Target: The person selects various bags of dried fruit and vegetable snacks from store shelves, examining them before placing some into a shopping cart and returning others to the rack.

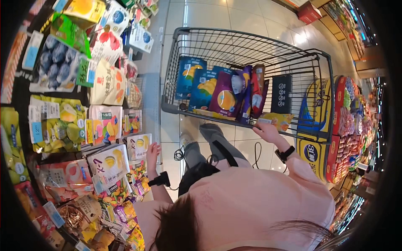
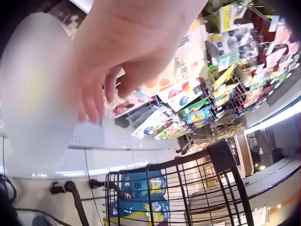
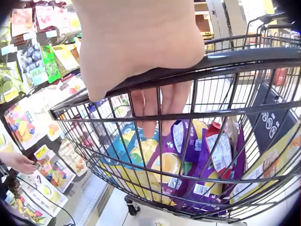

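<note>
My right hand grips the near top rim of a black wire shopping cart. In the right wrist view its fingers hang over the rim on the inside, with the thumb outside. Below them in the basket lie blue pouches with yellow fruit pictures, a purple pouch and a red packet. The left hand holds nothing, its fingers loosely bent. It hangs beside the shelf, close to white pouches of dried fruit. A blurred pale shape fills the left of the left wrist view.
Shelves of packaged fruit snacks run along the left, including a blueberry bag and green fruit bags. Tiled floor lies around the cart. To the right stands a yellow and blue display beside heaped red packets.
</note>
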Motion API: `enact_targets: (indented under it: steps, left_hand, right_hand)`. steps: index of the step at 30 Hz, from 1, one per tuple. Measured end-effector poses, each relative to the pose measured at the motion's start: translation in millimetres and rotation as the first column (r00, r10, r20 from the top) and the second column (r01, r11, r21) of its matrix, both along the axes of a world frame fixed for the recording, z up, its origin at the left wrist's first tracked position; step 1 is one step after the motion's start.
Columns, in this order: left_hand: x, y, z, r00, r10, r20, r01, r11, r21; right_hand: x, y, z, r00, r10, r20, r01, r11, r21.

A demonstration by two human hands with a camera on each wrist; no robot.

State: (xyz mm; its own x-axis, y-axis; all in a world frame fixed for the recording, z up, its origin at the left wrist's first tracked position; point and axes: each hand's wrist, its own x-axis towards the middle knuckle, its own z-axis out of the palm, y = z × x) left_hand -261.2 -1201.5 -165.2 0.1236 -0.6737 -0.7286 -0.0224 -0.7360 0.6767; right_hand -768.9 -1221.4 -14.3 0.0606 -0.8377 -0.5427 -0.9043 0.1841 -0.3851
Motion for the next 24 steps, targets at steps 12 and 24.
enact_targets:
  steps: [12,24]
  left_hand:
    - [-59,-50,103,0.765,-0.235,0.600,0.402,0.902,-0.160]
    - [-81,18,167,0.713,-0.261,0.650,0.262,0.960,0.099]
  right_hand:
    - [-72,-203,-105,0.957,0.115,-0.266,-0.101,0.993,0.064]
    - [-60,-155,-218,0.841,-0.353,-0.409,0.265,0.929,-0.258]
